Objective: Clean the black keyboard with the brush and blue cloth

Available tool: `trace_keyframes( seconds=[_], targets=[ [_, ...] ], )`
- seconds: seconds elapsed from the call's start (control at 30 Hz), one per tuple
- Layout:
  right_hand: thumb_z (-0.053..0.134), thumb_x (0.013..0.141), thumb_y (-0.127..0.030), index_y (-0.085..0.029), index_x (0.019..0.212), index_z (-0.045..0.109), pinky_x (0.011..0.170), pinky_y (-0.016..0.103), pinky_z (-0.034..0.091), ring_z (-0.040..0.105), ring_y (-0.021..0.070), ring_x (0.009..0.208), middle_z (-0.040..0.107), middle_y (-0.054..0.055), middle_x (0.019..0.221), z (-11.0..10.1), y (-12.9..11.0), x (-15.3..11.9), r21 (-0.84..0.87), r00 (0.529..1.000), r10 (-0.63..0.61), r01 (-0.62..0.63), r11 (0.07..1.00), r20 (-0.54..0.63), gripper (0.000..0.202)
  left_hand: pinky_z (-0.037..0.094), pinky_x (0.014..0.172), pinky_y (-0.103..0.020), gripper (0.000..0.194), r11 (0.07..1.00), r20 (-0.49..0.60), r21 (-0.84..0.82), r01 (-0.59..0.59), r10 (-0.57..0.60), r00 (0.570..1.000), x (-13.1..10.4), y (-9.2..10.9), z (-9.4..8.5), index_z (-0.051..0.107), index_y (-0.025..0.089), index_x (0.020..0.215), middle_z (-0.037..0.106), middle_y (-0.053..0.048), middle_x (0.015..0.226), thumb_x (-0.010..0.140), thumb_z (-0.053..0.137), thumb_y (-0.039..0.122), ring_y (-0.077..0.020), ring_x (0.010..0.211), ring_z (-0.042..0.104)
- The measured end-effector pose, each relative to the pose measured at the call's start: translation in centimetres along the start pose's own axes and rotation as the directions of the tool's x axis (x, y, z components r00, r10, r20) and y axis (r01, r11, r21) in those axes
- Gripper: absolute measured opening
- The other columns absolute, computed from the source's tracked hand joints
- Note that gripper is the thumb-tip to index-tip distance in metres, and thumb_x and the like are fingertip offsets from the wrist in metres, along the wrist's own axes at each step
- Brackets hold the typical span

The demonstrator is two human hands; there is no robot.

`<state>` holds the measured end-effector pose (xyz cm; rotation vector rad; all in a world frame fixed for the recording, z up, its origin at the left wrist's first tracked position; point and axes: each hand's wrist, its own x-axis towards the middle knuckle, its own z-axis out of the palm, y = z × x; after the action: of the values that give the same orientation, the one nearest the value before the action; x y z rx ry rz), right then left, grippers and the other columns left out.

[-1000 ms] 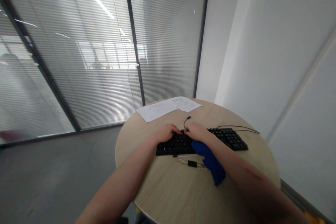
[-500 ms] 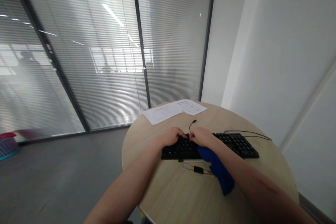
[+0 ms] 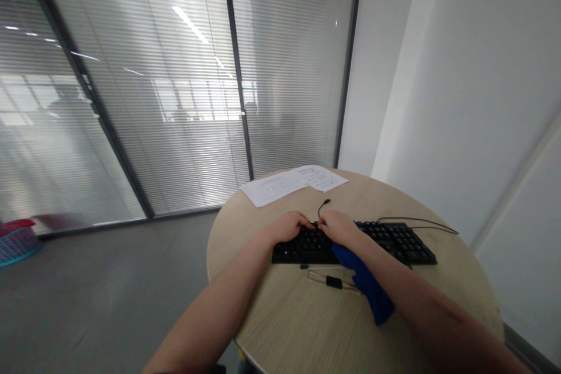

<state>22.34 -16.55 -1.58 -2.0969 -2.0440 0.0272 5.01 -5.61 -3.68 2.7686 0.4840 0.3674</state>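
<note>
- Not much had moved since the first frame, tbh: the view had swung a bit, so the table (image 3: 307, 327) sat further right and a basket (image 3: 20, 245) had come in at the far left. Both hands were still on the keyboard.
- Looked to me like close fingertip work on the keys, near the far edge of the keyboard (image 3: 302, 251), which lay flat on the table.
- My guess is that any move from there called for small, light finger motion, with the keyboard kept steady and the cloth kept off the keys.
- Left hand (image 3: 287, 227): palm down over the left part, fingers bent, one reaching in toward the other hand. Couldn't tell if it gripped anything.
- Right hand (image 3: 339, 228): came in across the keys, fingers curled, tips close to the left ones. Blue cloth (image 3: 372, 292) hung out from under it; couldn't tell if it was pinched or just trapped.
- Cable plug (image 3: 326, 202) lay just beyond the hands, papers (image 3: 272, 187) further back.
</note>
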Motion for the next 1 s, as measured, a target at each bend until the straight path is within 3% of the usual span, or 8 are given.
trace_keyframes(
  seconds=[0.27, 0.5, 0.77, 1.0],
  targets=[
    [0.06, 0.085, -0.026, -0.021, 0.089, 0.076, 0.077, 0.027, 0.044, 0.067, 0.0221, 0.093, 0.075, 0.008, 0.095, -0.54, 0.56, 0.1, 0.015, 0.994, -0.045, 0.043, 0.999, 0.095, 0.018, 0.044, 0.1, -0.028, 0.061, 1.0, 0.013, 0.013, -0.026, 0.026, 1.0, 0.05, -0.44, 0.17, 0.075, 0.027, 0.112, 0.072, 0.0, 0.116, 0.068, 0.043, -0.001, -0.0161, 0.106, 0.063],
    [0.054, 0.088, -0.025, -0.021, 0.089, 0.076, 0.076, 0.028, 0.044, 0.067, 0.0232, 0.093, 0.074, 0.01, 0.096, -0.05, -0.04, 0.01, -0.039, 1.0, 0.01, -0.01, 0.999, 0.015, 0.022, 0.044, 0.101, -0.027, 0.06, 1.0, 0.011, 0.005, -0.016, 0.016, 1.0, 0.05, -0.37, 0.09, 0.076, 0.028, 0.11, 0.072, 0.001, 0.116, 0.069, 0.043, -0.001, -0.0154, 0.106, 0.063],
    [0.059, 0.086, -0.026, -0.022, 0.09, 0.076, 0.079, 0.028, 0.044, 0.066, 0.0227, 0.094, 0.074, 0.008, 0.097, -0.63, 0.38, -0.06, -0.011, 0.995, -0.057, 0.058, 0.998, 0.08, 0.018, 0.044, 0.1, -0.027, 0.06, 1.0, 0.01, 0.002, -0.014, 0.014, 1.0, 0.03, -0.21, 0.0, 0.076, 0.028, 0.109, 0.072, 0.002, 0.114, 0.069, 0.043, -0.001, -0.0149, 0.104, 0.064],
    [0.058, 0.087, -0.026, -0.022, 0.09, 0.076, 0.079, 0.027, 0.044, 0.067, 0.0217, 0.095, 0.075, 0.008, 0.098, -0.27, 0.39, -0.02, 0.0, 0.999, -0.027, 0.027, 1.0, 0.036, 0.019, 0.044, 0.101, -0.027, 0.059, 1.0, 0.017, 0.013, -0.01, 0.01, 1.0, 0.08, -0.3, 0.03, 0.076, 0.028, 0.111, 0.072, 0.0, 0.115, 0.071, 0.043, -0.001, -0.0153, 0.105, 0.063]
  ],
)
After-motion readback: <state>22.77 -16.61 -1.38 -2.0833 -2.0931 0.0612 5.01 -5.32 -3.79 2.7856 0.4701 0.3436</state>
